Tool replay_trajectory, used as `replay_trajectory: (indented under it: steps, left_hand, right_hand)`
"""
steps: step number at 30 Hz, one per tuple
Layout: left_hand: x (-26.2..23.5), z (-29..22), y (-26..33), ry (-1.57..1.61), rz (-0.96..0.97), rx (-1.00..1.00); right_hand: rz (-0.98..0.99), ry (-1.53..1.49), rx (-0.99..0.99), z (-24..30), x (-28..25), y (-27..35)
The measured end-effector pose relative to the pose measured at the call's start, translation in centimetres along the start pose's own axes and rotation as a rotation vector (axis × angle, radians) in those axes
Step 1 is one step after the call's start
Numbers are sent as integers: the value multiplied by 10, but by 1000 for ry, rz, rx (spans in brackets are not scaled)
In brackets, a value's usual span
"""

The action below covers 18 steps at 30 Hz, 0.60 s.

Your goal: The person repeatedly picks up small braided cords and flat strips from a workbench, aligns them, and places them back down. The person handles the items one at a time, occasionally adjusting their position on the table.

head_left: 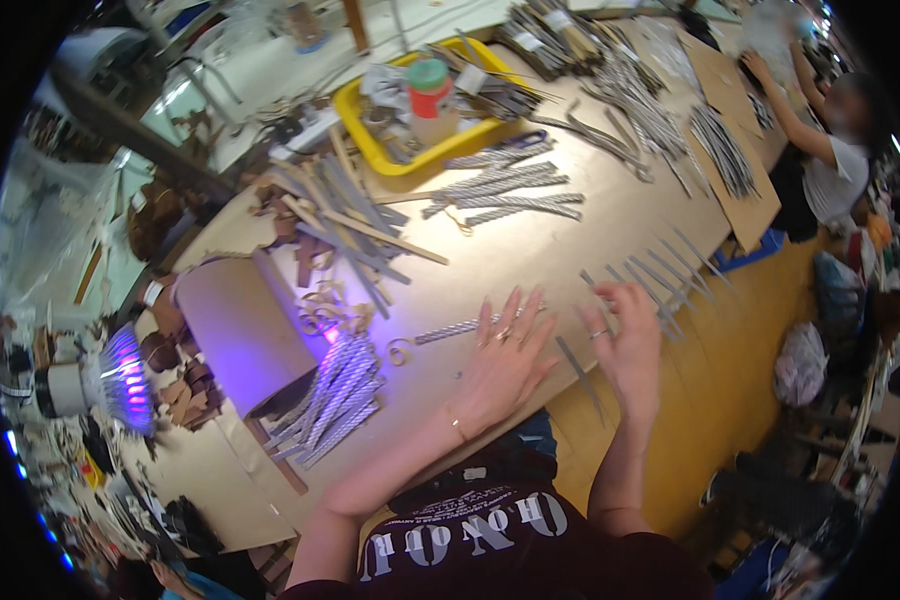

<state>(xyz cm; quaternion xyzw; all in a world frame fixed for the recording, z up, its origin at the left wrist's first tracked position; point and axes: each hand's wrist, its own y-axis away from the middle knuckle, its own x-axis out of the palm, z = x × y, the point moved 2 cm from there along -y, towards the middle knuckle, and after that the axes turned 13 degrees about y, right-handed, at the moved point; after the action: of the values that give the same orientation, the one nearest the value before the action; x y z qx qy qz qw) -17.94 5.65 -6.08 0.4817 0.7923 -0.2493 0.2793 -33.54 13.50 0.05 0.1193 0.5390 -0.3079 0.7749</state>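
Observation:
My left hand [510, 358] lies flat, fingers spread, over one end of a silvery braided strap [450, 331] on the table. Beside that strap is a small curl of pale strip [400, 351]. My right hand [625, 335] is raised near the table's edge, its fingers bent and apart, with nothing visible in them. Just beyond it, several narrow grey strips [660, 285] lie in a row across the edge. One more grey strip [579, 378] sticks out over the edge between my hands. A fanned pile of braided straps [335, 400] rests left of my left hand.
A brown roll [240, 325] and a lit lamp [125, 380] stand at left. Loose strips [355, 225] and more braided straps [515, 190] lie farther back, near a yellow tray [365, 145] holding a green-lidded jar [430, 100]. Another person [835, 160] works at far right.

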Motion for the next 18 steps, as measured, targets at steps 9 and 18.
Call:
replay_trajectory:
  steps: [9, 18]
  left_hand:
    - [-39, 37, 110, -110, -68, -409]
    - [-46, 36, 78, -111, -205, -197]
  right_hand:
    - [280, 78, -413, 48, 73, -25]
    - [202, -2, -442, 78, 61, -80]
